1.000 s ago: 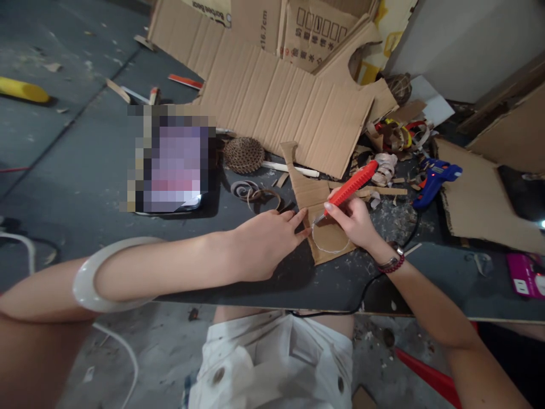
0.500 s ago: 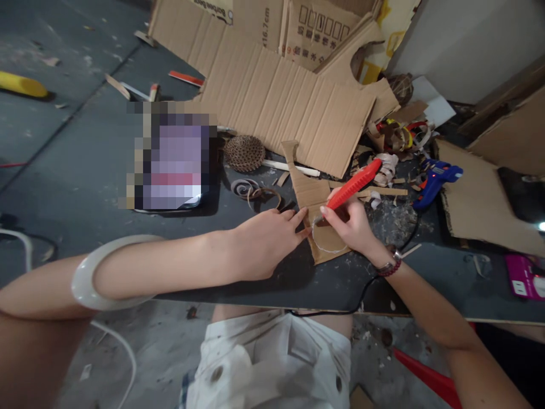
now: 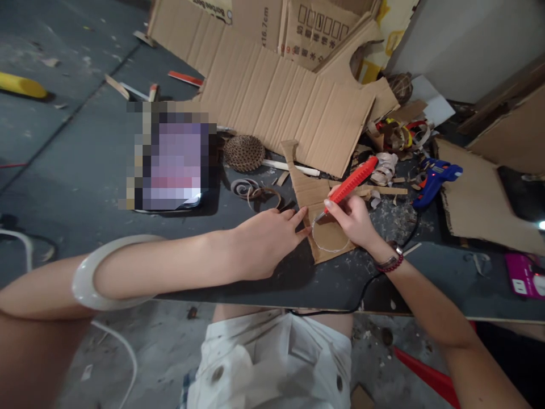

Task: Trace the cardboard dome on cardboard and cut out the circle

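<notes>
My right hand (image 3: 351, 218) is closed around a red utility knife (image 3: 351, 183), whose thin blade points down and left. The blade tip meets a small cardboard piece (image 3: 310, 193) at the left side of a whitish circle marked or scored on it. My left hand (image 3: 266, 241) lies palm down with its fingers stretched out. Its fingertips rest on the left edge of that cardboard, close to the blade. A coiled paper strip (image 3: 247, 187) and a round corrugated cardboard dome (image 3: 244, 153) sit just beyond my left hand.
Behind stands a large corrugated sheet (image 3: 272, 85). A blue glue gun (image 3: 436, 179) lies at right, its black cord running along the table edge. Scraps (image 3: 385, 169) litter the area before it. At left are a blurred-out screen (image 3: 176, 159) and a yellow-handled object (image 3: 21, 84).
My right hand has shifted slightly right and the knife leans lower, so more of its blade and of the circle shows. My left hand has stayed in place.
</notes>
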`<move>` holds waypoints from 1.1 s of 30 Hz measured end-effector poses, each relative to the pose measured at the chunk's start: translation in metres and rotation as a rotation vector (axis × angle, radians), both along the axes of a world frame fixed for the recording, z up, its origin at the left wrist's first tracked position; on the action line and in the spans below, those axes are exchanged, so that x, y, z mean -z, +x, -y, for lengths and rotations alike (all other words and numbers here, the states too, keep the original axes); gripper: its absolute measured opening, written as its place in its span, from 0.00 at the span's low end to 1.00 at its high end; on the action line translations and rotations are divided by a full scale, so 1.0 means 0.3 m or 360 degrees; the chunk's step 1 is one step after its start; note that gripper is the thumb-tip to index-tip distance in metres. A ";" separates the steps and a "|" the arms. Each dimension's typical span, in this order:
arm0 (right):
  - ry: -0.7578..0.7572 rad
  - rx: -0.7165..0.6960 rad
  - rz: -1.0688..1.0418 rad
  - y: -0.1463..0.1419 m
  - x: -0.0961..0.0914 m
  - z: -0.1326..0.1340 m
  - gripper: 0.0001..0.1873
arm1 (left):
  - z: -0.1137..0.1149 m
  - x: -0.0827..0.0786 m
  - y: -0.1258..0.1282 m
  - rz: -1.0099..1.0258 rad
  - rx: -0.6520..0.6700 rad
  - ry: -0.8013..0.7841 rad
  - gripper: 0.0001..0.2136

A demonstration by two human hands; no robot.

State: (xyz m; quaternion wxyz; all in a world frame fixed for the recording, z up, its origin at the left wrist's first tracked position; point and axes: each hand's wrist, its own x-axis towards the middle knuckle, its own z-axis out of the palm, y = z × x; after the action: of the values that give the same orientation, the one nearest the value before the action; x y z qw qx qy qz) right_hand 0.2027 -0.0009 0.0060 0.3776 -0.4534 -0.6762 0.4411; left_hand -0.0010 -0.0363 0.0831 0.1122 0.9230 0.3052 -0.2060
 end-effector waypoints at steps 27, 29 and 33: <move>0.0181 -0.0073 0.0082 -0.007 -0.022 0.019 0.08 | -0.002 -0.004 0.010 -0.0086 0.0010 -0.0030 0.39; 0.0145 -0.0070 0.0050 -0.003 -0.015 0.014 0.08 | -0.001 -0.004 0.009 -0.0095 0.0020 -0.0028 0.39; 0.0075 -0.0032 -0.0032 0.007 0.002 -0.001 0.09 | 0.000 -0.001 0.006 -0.0095 0.0019 -0.0015 0.39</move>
State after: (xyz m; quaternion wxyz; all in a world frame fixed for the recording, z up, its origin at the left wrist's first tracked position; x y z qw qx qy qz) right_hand 0.2046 -0.0005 0.0054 0.3905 -0.4330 -0.6872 0.4334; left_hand 0.0007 -0.0364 0.0834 0.1061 0.9177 0.3020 -0.2355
